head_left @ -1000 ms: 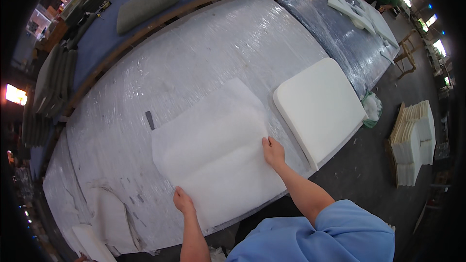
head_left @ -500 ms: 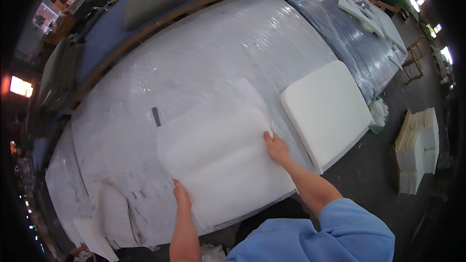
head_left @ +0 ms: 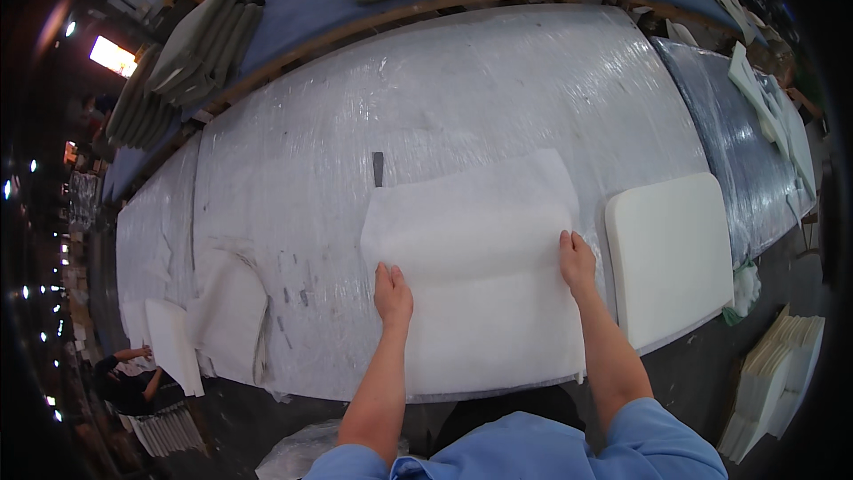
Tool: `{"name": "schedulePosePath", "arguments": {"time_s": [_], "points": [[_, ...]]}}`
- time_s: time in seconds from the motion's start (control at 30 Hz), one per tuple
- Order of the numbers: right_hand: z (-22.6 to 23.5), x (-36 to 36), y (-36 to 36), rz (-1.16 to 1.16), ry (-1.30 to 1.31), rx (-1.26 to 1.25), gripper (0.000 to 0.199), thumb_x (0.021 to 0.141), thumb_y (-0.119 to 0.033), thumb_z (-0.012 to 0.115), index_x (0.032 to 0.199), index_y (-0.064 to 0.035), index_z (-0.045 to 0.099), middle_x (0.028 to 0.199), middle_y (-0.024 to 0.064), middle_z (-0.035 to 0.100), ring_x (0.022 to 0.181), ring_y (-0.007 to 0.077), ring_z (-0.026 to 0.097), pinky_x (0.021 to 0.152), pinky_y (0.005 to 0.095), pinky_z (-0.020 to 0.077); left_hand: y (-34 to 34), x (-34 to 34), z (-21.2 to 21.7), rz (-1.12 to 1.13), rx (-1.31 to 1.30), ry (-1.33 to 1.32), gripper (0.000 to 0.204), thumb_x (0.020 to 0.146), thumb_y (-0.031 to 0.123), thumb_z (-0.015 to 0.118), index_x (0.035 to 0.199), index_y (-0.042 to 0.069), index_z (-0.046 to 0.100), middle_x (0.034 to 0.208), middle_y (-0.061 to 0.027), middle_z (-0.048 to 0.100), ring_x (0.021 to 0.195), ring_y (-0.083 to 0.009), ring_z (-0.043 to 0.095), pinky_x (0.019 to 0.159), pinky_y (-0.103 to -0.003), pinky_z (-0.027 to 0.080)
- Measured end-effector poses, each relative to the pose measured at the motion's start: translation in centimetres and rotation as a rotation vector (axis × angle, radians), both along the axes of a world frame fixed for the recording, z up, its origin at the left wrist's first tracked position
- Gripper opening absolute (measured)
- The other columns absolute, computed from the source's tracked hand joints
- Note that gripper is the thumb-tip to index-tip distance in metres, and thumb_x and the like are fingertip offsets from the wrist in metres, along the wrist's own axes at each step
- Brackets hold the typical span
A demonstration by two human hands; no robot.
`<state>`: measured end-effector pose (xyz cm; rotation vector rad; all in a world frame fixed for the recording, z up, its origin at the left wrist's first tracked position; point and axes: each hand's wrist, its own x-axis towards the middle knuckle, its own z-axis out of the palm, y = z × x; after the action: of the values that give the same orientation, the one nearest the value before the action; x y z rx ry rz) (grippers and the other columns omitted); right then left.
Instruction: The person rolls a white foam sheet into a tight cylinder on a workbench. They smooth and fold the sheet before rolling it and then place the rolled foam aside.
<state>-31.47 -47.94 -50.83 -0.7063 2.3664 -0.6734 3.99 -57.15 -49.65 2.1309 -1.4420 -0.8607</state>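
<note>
A thin white sheet of soft material (head_left: 480, 320) lies in front of me, with a slight raised fold across it between my hands. My left hand (head_left: 393, 295) pinches its left edge, thumb and fingers pressed together. At the right edge my right hand (head_left: 577, 260) grips it in the same way, a little farther from me. Just right of that hand lies a thick white foam cushion pad (head_left: 671, 258) with rounded far corners. A small dark strip (head_left: 378, 169) rests beyond the sheet's far left corner.
The wide table (head_left: 426, 107) is covered in shiny clear film. Folded white pieces (head_left: 233, 307) lie at its left, near another person (head_left: 129, 382). Grey cushions (head_left: 200, 44) are stacked at the far left. White foam pieces (head_left: 773, 387) stand stacked on the floor at right.
My view has swung left, so the table's contents appear farther right. Both hands keep hold of the sheet's edges. The other person at the left shows more fully now.
</note>
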Motion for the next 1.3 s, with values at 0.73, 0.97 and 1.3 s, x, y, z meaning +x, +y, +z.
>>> {"name": "schedulePosePath", "arguments": {"time_s": [0.73, 0.97, 1.3], "points": [[-1.3, -2.4, -3.9, -0.083, -0.335, 0.087, 0.09, 0.103, -0.072, 0.038, 0.113, 0.0104, 0.072, 0.116, 0.0285, 0.07, 0.114, 0.0384, 0.065, 0.101, 0.0452, 0.0466, -7.2, 3.4, -2.7, 0.322, 0.323, 0.49, 0.069, 0.108, 0.058, 0.046, 0.14, -0.002, 0.059, 0.132, -0.0127, 0.067, 0.12, -0.0266, 0.061, 0.105, -0.039, 0.047], [2.4, -9.3, -2.7, -0.081, -0.487, -0.007, 0.085, 0.104, -0.068, 0.041, 0.125, 0.009, 0.069, 0.131, 0.0311, 0.066, 0.13, 0.0389, 0.059, 0.107, 0.0449, 0.0447, -7.5, 5.8, 2.1, 0.036, 0.145, 0.114, 0.049, 0.109, 0.041, 0.053, 0.125, -0.003, 0.066, 0.108, -0.0102, 0.074, 0.099, -0.0256, 0.068, 0.093, -0.037, 0.052], [1.4, -2.6, -4.6, 0.014, -0.341, 0.019, 0.068, 0.108, -0.054, 0.04, 0.122, 0.0055, 0.071, 0.127, 0.0309, 0.068, 0.124, 0.0453, 0.062, 0.107, 0.0484, 0.0455, -6.1, 1.8, -2.3, -0.028, 0.166, 0.159, 0.061, 0.107, 0.043, 0.055, 0.146, -0.005, 0.054, 0.147, -0.022, 0.059, 0.135, -0.0325, 0.056, 0.112, -0.039, 0.043]]}}
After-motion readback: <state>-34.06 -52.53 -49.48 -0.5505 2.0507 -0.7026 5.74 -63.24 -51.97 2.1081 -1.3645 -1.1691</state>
